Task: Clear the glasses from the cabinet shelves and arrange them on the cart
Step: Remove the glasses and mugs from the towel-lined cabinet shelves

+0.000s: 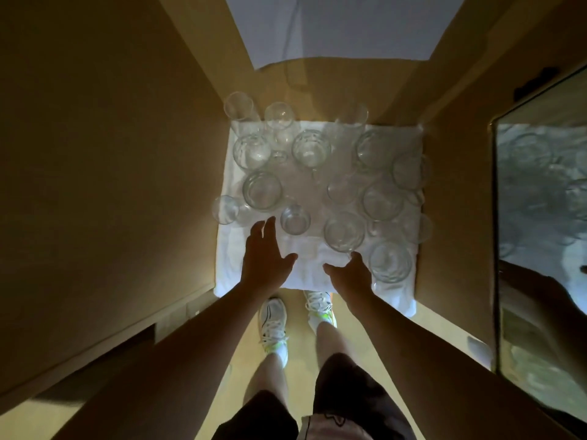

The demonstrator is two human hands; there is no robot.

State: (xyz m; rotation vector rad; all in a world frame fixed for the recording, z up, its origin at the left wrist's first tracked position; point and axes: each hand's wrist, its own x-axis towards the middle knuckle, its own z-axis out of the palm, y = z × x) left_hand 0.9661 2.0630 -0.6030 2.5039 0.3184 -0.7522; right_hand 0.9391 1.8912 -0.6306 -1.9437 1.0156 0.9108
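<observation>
Glasses point(344, 231) standing crowded on white cloth point(254, 281) lining the shelf, between brown cabinet walls point(111, 154); left hand point(263, 258) hovering over the cloth, fingers spread, empty; right hand point(352, 274) reaching beside a front glass, fingers loose, gripping nothing

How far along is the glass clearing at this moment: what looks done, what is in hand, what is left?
Done: nothing can be confirmed; no cart is in view. In hand: nothing yet; the left hand is open with fingers near a small glass, the right hand reaches beside another glass, neither gripping. Left: many glasses stand on the white cloth lining the shelf, so most clearing appears to remain.
</observation>
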